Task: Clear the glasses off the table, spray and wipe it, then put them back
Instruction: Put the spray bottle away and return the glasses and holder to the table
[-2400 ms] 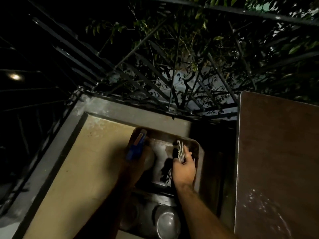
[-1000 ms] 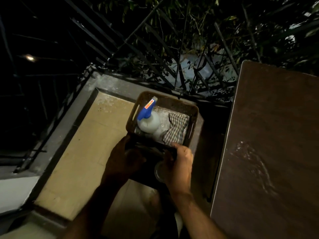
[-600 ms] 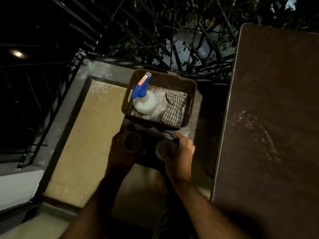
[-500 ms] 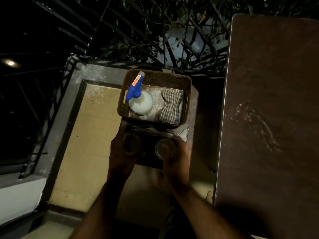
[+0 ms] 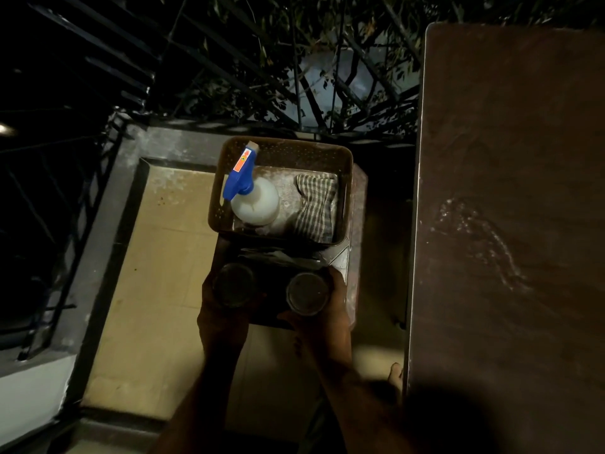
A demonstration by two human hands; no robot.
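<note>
Gripping one glass (image 5: pixel 307 293) each, both hands (image 5: pixel 327 317).

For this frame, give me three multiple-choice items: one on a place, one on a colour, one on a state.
1. Where does the checked cloth lie?
A. On the brown table
B. In the basket, right of the spray bottle
C. On the floor

2. What colour is the spray bottle's trigger head?
A. Blue
B. Green
C. Black

3. What are the hands doing?
A. Both free
B. One wipes the table
C. Each grips a glass

Key: 1 B, it lies inside the basket. 2 A, blue above a white body. 3 C, left hand grips the left glass, right hand the right glass.
</note>
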